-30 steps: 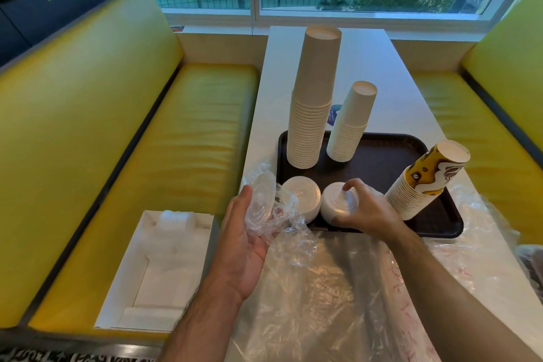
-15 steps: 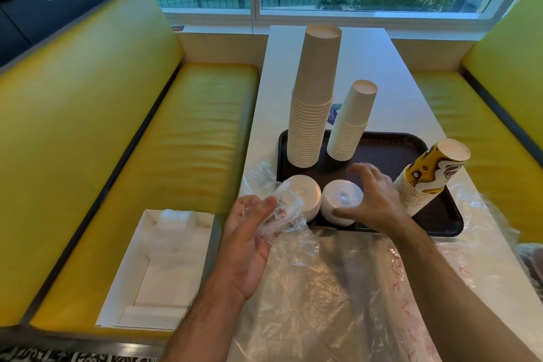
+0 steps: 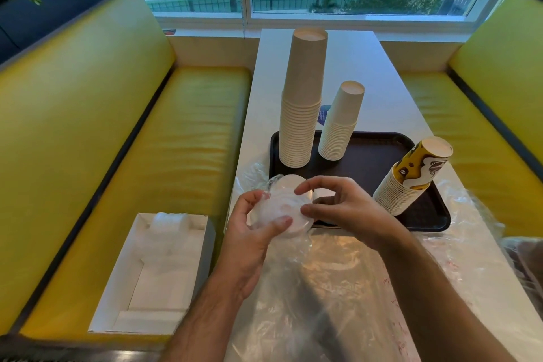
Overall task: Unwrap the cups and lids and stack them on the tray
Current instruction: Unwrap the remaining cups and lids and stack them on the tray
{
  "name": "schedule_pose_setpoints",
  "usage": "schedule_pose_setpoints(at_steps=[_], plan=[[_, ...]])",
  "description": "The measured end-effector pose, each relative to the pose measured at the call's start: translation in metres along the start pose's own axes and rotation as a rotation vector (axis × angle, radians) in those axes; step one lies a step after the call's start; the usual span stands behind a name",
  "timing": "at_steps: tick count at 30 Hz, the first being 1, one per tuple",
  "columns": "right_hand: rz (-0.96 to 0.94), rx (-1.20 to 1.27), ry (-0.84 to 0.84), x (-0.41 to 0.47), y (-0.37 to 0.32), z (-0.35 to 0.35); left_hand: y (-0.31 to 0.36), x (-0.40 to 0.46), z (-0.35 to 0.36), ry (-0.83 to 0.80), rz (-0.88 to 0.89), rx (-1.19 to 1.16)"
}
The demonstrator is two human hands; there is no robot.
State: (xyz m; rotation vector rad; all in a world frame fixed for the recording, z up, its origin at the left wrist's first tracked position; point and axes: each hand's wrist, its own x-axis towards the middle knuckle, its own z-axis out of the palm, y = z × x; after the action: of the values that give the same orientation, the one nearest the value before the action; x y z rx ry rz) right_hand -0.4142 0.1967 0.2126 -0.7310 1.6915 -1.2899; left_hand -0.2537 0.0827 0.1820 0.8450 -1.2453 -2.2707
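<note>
Your right hand (image 3: pixel 349 209) has left the tray (image 3: pixel 382 156) and joined your left hand (image 3: pixel 249 232); both grips pinch the wrapped lids (image 3: pixel 280 210), fingers curled round.

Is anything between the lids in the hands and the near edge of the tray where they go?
Nothing visible blocks it. The left hand and right hand hold the lids just over the tray, beside a lid stack already there.
</note>
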Motion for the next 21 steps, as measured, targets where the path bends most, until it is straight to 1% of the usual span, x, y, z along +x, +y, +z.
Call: schedule_pose_setpoints(at_steps=[2,5,7,9,12,15,18,20,21], plan=[[0.008,-0.075,-0.014,-0.002,0.0,-0.003,0.001,-0.001,0.0,0.041,-0.013,-0.041],[-0.031,-0.315,-0.057,-0.007,0.002,0.001,-0.001,-0.001,-0.001,0.075,-0.038,-0.048],[-0.056,-0.454,-0.052,-0.009,0.006,0.006,-0.002,-0.003,0.001,0.084,-0.047,-0.013],[-0.075,-0.513,-0.021,-0.011,0.009,0.009,-0.003,-0.003,0.002,0.091,-0.047,0.013],[-0.091,-0.53,0.025,-0.012,0.013,0.001,-0.002,-0.003,0.004,0.117,-0.054,0.007],[-0.125,-0.502,0.163,-0.01,0.017,-0.017,0.001,-0.003,0.003,0.118,-0.084,-0.042],[-0.161,-0.505,0.381,-0.001,0.027,-0.038,0.003,-0.005,0.001,0.135,-0.119,-0.063],[-0.146,-0.541,0.491,0.008,0.038,-0.049,0.003,-0.007,0.0,0.13,-0.133,-0.072],[-0.124,-0.558,0.519,0.013,0.044,-0.053,0.003,-0.007,0.0,0.128,-0.136,-0.072]])
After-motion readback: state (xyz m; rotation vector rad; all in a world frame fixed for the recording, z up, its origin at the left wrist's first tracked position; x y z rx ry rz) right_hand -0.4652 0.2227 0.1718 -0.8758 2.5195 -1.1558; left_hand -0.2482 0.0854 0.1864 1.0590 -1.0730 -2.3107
